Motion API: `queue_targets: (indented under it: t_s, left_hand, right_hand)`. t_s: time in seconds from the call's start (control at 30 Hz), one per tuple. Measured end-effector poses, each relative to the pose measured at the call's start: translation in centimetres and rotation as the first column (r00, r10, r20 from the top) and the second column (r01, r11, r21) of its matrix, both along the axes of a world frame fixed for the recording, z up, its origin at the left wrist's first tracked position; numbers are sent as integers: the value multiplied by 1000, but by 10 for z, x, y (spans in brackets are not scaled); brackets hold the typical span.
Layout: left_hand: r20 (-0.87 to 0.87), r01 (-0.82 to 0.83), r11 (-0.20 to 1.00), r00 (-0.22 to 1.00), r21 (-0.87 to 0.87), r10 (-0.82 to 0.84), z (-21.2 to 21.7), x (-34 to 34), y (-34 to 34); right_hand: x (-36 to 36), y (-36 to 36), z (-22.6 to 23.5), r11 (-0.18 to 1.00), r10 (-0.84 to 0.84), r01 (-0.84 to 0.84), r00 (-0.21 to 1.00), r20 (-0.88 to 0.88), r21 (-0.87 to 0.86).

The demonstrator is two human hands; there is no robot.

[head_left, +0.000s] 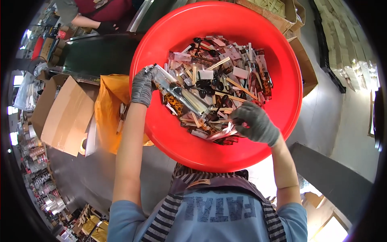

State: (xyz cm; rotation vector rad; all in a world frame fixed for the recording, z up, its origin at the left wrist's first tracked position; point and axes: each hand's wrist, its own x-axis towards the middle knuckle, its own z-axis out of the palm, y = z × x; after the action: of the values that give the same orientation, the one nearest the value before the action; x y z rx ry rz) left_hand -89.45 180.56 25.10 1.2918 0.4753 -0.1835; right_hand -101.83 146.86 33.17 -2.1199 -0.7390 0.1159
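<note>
My left hand (pixel 143 85), in a grey knit glove, is closed round the upper end of clear cutlery packets (pixel 183 93) at the left rim of a red plastic tub (pixel 278 44). Pale sticks and something dark show through the film. My right hand (pixel 256 123), gloved alike, is over the tub's near right side, fingers curled down on a shiny plastic packet (pixel 223 134); its contents are too blurred to tell. Beneath both hands lies a heap of loose wooden chopsticks (pixel 242 88), black spoons (pixel 205 86) and small printed wrappers (pixel 266 82).
Left of the tub stand an orange plastic bag (pixel 107 121) and an open cardboard box (pixel 64 115). A dark green conveyor or bench surface (pixel 96 54) runs behind them. Another person's dark-gloved hand (pixel 107 27) rests at the upper left. Cardboard boxes (pixel 300 60) stand behind the tub's right side.
</note>
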Motion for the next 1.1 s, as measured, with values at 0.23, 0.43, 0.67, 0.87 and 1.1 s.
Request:
queue_targets:
  t_s: [0.23,0.43,0.67,0.87,1.1]
  left_hand:
    - [-169,-8,940,984,-340,-53,-5,-28,-37]
    - [-371,-46,955,926,-293,-69,-31,-67,-79]
    - [-35,45,620,993,-783,-116,-26,-99,-102]
    - [-241,-42,856,965,-515,-98,-21,-103,-98]
    - [-629,-3,940,744,-342,-226,-56,-96,-73]
  right_hand:
    - [-8,39,-14,994,-104,107,923,370,11]
    - [-14,31,-16,997,79,-71,830,552,-36]
    - [-39,21,-36,996,19,34,834,551,-85]
    - [-32,16,-27,989,-40,116,804,594,-90]
    - [-17,-1,60,992,-129,117,928,348,56]
